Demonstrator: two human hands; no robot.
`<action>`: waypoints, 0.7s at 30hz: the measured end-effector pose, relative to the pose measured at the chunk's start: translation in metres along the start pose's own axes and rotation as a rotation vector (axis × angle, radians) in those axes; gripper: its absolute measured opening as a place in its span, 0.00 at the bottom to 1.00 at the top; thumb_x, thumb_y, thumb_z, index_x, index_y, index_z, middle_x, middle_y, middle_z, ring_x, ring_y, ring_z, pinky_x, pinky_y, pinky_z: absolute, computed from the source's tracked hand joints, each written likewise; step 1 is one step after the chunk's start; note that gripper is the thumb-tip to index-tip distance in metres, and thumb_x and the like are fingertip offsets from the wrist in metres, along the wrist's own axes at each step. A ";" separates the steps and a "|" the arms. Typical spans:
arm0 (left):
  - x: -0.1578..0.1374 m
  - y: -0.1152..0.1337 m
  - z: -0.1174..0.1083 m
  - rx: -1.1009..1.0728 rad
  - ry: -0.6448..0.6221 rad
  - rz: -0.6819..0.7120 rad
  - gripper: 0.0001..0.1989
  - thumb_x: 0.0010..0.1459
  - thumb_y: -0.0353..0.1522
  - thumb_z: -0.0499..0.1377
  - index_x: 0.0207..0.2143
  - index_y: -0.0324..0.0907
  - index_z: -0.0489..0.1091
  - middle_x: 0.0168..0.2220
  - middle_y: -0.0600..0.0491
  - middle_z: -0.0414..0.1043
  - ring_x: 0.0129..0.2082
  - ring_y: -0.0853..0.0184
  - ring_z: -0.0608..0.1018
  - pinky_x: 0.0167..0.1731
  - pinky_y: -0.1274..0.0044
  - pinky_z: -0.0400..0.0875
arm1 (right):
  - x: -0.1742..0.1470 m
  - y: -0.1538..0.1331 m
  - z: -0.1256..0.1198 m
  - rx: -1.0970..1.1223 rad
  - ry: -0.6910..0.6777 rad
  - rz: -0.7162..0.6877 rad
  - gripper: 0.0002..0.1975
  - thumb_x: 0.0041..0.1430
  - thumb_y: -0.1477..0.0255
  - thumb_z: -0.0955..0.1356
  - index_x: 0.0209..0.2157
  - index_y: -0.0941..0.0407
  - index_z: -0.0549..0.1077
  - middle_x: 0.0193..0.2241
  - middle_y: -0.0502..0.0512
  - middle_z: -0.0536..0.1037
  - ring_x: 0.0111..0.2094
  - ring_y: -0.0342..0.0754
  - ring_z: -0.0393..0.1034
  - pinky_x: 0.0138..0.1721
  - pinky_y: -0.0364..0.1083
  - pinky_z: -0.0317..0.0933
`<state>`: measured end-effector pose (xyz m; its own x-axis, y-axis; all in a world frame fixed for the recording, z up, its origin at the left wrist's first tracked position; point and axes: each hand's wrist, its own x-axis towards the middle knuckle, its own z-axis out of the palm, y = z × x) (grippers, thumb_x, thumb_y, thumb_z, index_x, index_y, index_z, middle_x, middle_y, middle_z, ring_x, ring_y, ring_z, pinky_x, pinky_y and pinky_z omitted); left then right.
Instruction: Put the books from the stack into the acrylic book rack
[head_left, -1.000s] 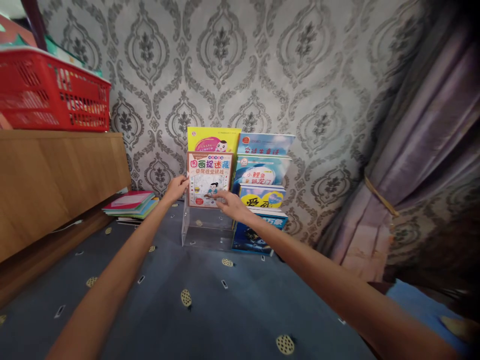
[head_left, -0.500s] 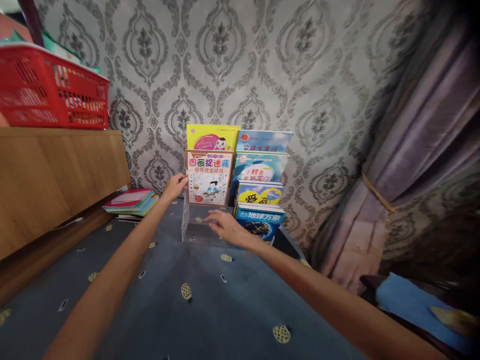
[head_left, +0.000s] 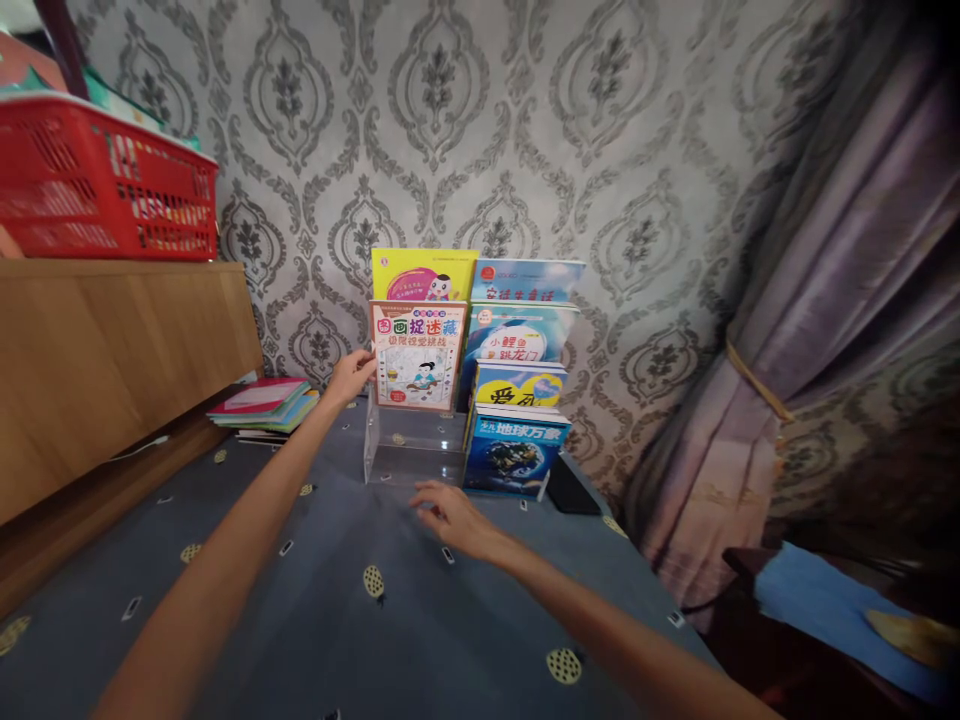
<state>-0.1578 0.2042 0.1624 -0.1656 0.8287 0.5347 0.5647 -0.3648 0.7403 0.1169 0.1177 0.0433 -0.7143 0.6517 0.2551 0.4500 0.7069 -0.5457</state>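
Observation:
My left hand (head_left: pixel 354 376) has its fingers closed at the left edge of a brown-bordered picture book (head_left: pixel 418 358), which stands upright in a clear stepped display stand (head_left: pixel 369 452). Behind that book rises a yellow book (head_left: pixel 424 262). My right hand (head_left: pixel 454 515) is in front of the stand, fingers loosely apart and nothing in them. In the stand's right column are a pale blue book (head_left: pixel 532 280), a light blue fish book (head_left: pixel 517 335), a yellow and blue book (head_left: pixel 519 385) and a dark blue globe book (head_left: pixel 511 455) at the front.
Several thin books (head_left: pixel 262 405) lie stacked at the left beside a wooden cabinet (head_left: pixel 127 350). A red basket (head_left: pixel 105 185) sits on top of it. A black flat object (head_left: pixel 574 488) lies right of the stand, near a tied curtain (head_left: pixel 739 440). Patterned dark cloth (head_left: pixel 315 620) covers the surface.
My right hand has drawn back and down from the stand, uncovering more of the globe book. My left hand stays at the picture book's edge.

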 end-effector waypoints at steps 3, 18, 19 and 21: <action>0.000 0.000 0.001 0.001 0.012 0.012 0.12 0.56 0.37 0.54 0.36 0.39 0.70 0.36 0.49 0.77 0.30 0.64 0.79 0.27 0.78 0.71 | -0.008 0.004 0.008 0.030 -0.012 0.017 0.16 0.60 0.75 0.66 0.48 0.51 0.79 0.55 0.61 0.77 0.59 0.57 0.69 0.54 0.58 0.66; 0.006 0.010 0.008 0.194 0.107 0.020 0.12 0.59 0.38 0.52 0.27 0.42 0.67 0.24 0.56 0.72 0.28 0.64 0.78 0.34 0.76 0.67 | -0.020 0.026 0.025 0.109 -0.027 0.096 0.16 0.61 0.73 0.65 0.48 0.54 0.79 0.54 0.62 0.78 0.56 0.59 0.71 0.56 0.59 0.63; 0.006 0.011 0.009 0.211 0.113 0.019 0.12 0.60 0.38 0.52 0.27 0.43 0.67 0.24 0.56 0.72 0.28 0.64 0.78 0.34 0.76 0.67 | -0.021 0.027 0.025 0.115 -0.020 0.094 0.16 0.61 0.73 0.66 0.48 0.54 0.79 0.53 0.61 0.78 0.55 0.58 0.72 0.56 0.59 0.63; 0.006 0.012 0.010 0.244 0.121 0.019 0.13 0.61 0.38 0.51 0.27 0.43 0.67 0.25 0.56 0.73 0.28 0.64 0.78 0.34 0.76 0.66 | -0.022 0.029 0.026 0.122 -0.004 0.097 0.15 0.60 0.73 0.66 0.47 0.53 0.80 0.52 0.61 0.79 0.55 0.58 0.72 0.56 0.59 0.63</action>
<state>-0.1440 0.2086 0.1703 -0.2405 0.7607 0.6029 0.7442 -0.2542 0.6176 0.1316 0.1165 0.0009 -0.6728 0.7140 0.1937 0.4489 0.6022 -0.6602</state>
